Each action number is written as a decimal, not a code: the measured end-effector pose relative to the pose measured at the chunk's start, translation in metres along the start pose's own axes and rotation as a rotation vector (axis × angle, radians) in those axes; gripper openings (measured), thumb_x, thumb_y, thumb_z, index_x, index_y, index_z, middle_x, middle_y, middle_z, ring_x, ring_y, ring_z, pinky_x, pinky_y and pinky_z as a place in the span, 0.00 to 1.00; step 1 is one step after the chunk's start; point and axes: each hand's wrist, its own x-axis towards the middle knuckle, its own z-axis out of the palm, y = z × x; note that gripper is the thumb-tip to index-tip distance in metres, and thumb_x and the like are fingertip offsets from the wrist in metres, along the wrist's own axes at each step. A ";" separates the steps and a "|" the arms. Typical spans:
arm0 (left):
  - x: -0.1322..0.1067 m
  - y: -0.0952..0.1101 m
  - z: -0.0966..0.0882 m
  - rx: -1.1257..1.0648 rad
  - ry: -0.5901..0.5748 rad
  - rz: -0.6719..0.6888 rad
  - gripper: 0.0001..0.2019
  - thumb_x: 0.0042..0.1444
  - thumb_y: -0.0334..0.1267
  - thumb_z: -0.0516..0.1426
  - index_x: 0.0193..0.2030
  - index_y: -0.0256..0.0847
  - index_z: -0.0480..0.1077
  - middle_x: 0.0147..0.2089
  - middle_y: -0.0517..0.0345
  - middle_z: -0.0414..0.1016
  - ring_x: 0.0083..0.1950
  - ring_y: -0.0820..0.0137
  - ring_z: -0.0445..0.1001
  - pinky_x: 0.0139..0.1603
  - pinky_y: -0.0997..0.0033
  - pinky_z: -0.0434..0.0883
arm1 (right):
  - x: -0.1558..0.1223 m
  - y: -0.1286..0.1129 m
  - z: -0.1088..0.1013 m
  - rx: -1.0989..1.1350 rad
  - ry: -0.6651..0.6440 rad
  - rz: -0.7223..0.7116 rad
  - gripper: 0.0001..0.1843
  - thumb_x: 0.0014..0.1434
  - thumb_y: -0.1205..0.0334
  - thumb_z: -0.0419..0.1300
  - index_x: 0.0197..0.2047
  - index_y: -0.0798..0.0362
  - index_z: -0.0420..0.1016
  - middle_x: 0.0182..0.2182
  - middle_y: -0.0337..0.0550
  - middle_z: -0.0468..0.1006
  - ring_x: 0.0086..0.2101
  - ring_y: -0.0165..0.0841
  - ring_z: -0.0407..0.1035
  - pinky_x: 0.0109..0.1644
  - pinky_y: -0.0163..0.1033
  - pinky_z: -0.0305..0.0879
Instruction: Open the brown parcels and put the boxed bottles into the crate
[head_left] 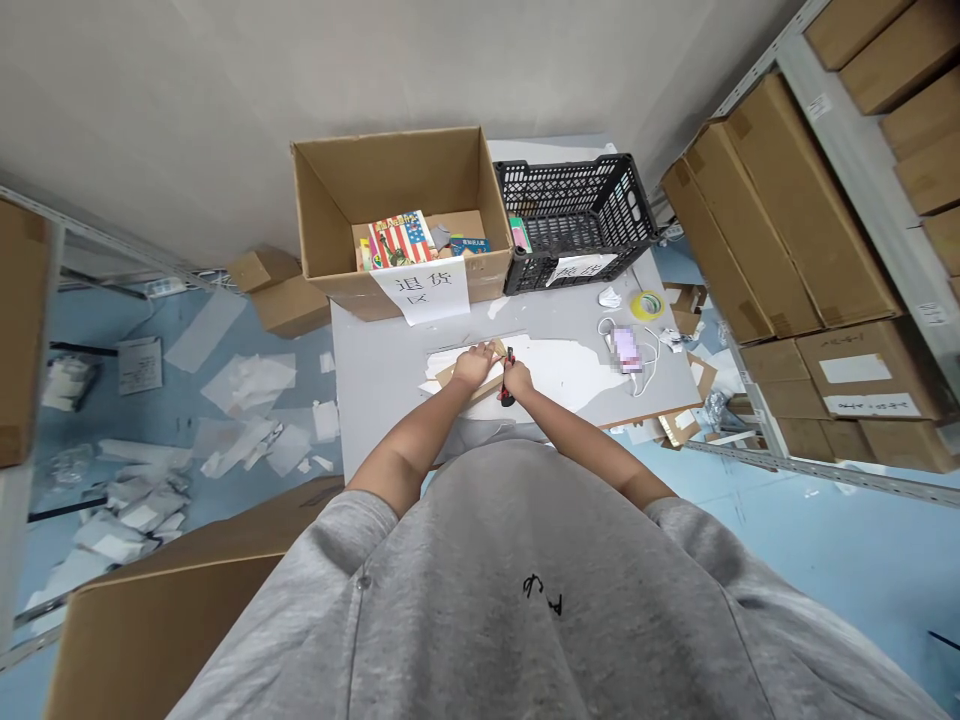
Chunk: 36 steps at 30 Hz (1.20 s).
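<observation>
On the grey table, a flat brown cardboard piece (486,388) lies at a slant over white paper sheets (559,365). My left hand (472,367) is closed over its upper left part, fingers bent against the cardboard. My right hand (517,379) is wrapped round a red and black utility knife (508,394), held upright in the view at the right part of the cardboard. The blade cannot be made out. Both hands are close together, and the left one hides part of the cardboard.
Behind my hands stand an open carton (337,285) with books and a black plastic crate (641,215). Clear tape (646,305) and a phone (625,350) with a white cable lie right. Boxed shelves (817,220) flank the table; paper scraps (251,385) litter the floor.
</observation>
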 end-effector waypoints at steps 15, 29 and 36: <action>-0.004 0.001 -0.005 -0.009 -0.030 -0.026 0.31 0.76 0.53 0.42 0.78 0.41 0.57 0.67 0.37 0.72 0.64 0.52 0.74 0.58 0.59 0.72 | -0.003 0.000 0.002 0.034 0.002 -0.006 0.21 0.80 0.52 0.43 0.54 0.58 0.70 0.19 0.39 0.75 0.16 0.36 0.74 0.21 0.34 0.68; 0.001 -0.002 -0.011 -0.066 -0.038 -0.043 0.27 0.76 0.53 0.46 0.73 0.47 0.67 0.63 0.41 0.75 0.60 0.54 0.77 0.52 0.62 0.73 | -0.007 0.022 0.002 0.039 0.029 -0.065 0.22 0.79 0.46 0.43 0.55 0.55 0.68 0.20 0.36 0.74 0.14 0.33 0.72 0.20 0.33 0.68; 0.000 -0.005 -0.009 -0.051 0.006 -0.022 0.29 0.75 0.56 0.46 0.73 0.44 0.67 0.61 0.42 0.75 0.60 0.55 0.76 0.52 0.63 0.72 | -0.005 0.024 -0.003 0.056 0.007 -0.055 0.22 0.79 0.46 0.45 0.55 0.55 0.68 0.19 0.36 0.74 0.15 0.35 0.73 0.21 0.34 0.69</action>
